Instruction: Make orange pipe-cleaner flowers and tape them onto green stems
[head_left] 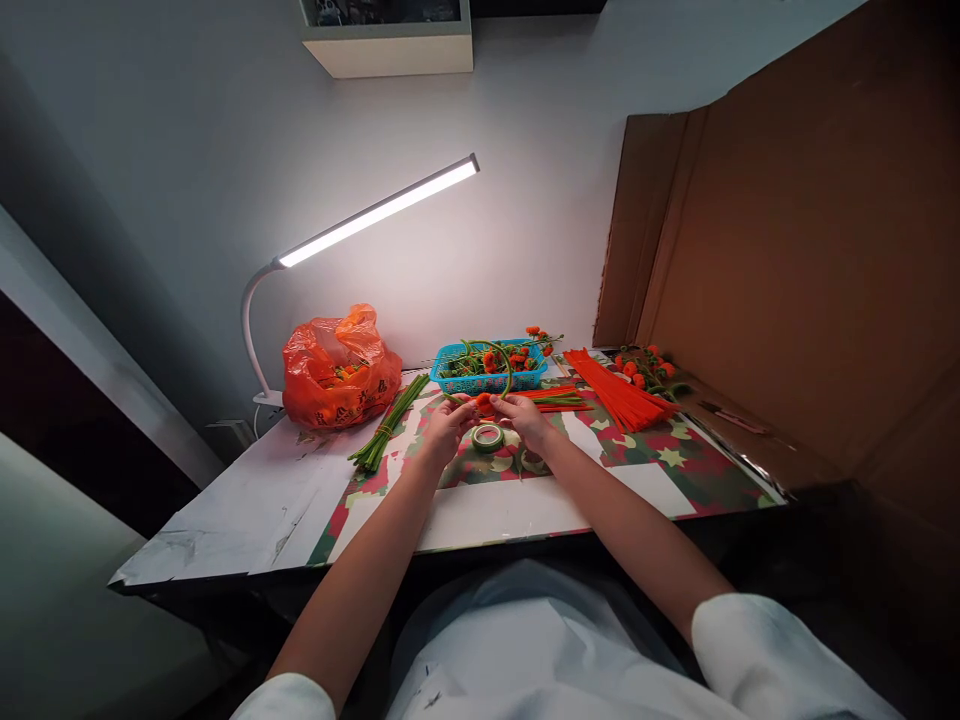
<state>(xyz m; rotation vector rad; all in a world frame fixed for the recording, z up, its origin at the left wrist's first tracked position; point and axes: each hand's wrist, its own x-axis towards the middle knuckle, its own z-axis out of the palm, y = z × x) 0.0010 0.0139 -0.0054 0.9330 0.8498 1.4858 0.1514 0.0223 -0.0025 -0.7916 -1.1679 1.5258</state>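
In front of me, both hands meet around a small orange fuzzy flower (pixel 484 403). My left hand (pixel 445 428) is closed, its fingertips pinching the flower from the left. My right hand (pixel 528 420) is also closed, with thumb and finger on the flower's right side. A green stem (pixel 511 368) arches up from near the right fingertips and bends back over the basket. Just below the flower, a roll of green tape (pixel 487 437) lies on the table. The exact grip of the fingertips is too small to make out.
Behind the hands stands a blue basket (pixel 491 383) of orange flowers. Green stems (pixel 388 425) and an orange plastic bag (pixel 337 375) lie left. Orange strips (pixel 619 392) and more flowers (pixel 637 368) are right, beside a cardboard wall (pixel 787 250). A lamp (pixel 379 210) shines above.
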